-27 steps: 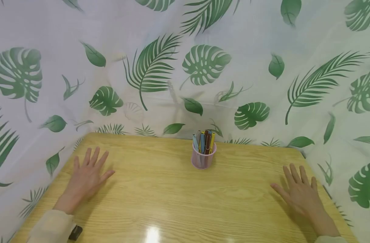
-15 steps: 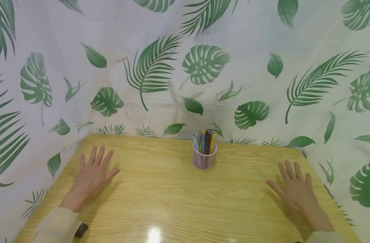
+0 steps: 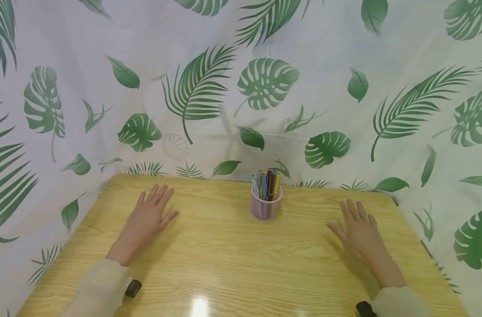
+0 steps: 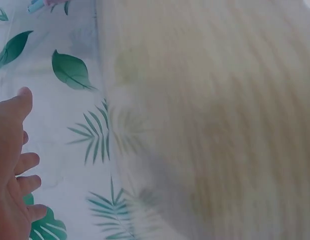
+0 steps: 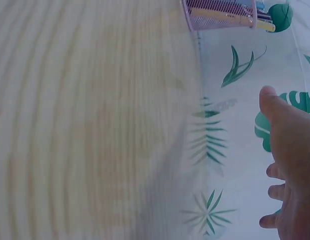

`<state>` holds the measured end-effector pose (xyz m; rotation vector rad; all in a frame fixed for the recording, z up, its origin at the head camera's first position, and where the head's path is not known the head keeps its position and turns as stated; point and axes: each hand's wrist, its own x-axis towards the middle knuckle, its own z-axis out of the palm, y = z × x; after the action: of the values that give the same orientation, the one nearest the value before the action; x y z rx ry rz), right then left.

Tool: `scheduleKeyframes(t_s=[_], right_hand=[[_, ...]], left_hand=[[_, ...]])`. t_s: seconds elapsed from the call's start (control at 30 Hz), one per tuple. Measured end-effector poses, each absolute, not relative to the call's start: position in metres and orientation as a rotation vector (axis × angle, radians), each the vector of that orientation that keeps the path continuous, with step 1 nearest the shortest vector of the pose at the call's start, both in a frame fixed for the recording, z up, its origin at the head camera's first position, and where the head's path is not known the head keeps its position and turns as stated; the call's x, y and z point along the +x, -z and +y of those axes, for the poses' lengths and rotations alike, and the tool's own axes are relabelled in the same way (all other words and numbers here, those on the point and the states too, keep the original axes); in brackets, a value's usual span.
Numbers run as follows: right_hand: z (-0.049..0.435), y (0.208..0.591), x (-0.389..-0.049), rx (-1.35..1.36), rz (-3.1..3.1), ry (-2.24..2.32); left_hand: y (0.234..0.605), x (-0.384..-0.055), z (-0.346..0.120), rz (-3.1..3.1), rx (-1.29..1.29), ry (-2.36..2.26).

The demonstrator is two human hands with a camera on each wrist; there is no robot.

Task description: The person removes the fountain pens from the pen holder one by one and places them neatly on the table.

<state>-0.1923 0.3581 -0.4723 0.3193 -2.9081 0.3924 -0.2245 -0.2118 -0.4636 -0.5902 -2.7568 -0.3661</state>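
Note:
A pink mesh pen holder (image 3: pixel 263 210) stands upright near the back edge of the wooden table. Several pens (image 3: pixel 270 185) stick out of its top, in light blue, blue, brown and yellow. To its left, my left hand (image 3: pixel 147 215) is over the table with fingers spread and nothing in it. My right hand (image 3: pixel 361 233) is likewise spread and holds nothing, to the right of the holder. Both hands are apart from the pen holder. In the right wrist view the mesh holder (image 5: pixel 222 17) shows at the top, beyond the thumb.
The wood-grain table (image 3: pixel 233 264) spans the space between the hands. Behind it and along both sides hangs a white cloth (image 3: pixel 209 149) printed with green leaves. Small black devices (image 3: pixel 133 288) sit at both wrists, by the cream sleeves (image 3: pixel 102 286).
Both hands have moved inward, the left one to the right and the right one to the left, each a little toward the back. The pen holder has stayed in place.

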Motion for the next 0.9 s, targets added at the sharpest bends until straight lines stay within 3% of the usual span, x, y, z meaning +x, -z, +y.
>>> scheduleKeyframes(t_s=[0.5, 0.9], right_hand=[[0.299, 0.459, -0.223, 0.416, -2.811, -0.598], [0.262, 0.449, -0.244, 0.407, -2.862, -0.733]], left_hand=[[0.447, -0.246, -0.132, -2.547, -0.758, 0.621], [0.449, -0.261, -0.082, -2.676, -0.703, 0.855]])
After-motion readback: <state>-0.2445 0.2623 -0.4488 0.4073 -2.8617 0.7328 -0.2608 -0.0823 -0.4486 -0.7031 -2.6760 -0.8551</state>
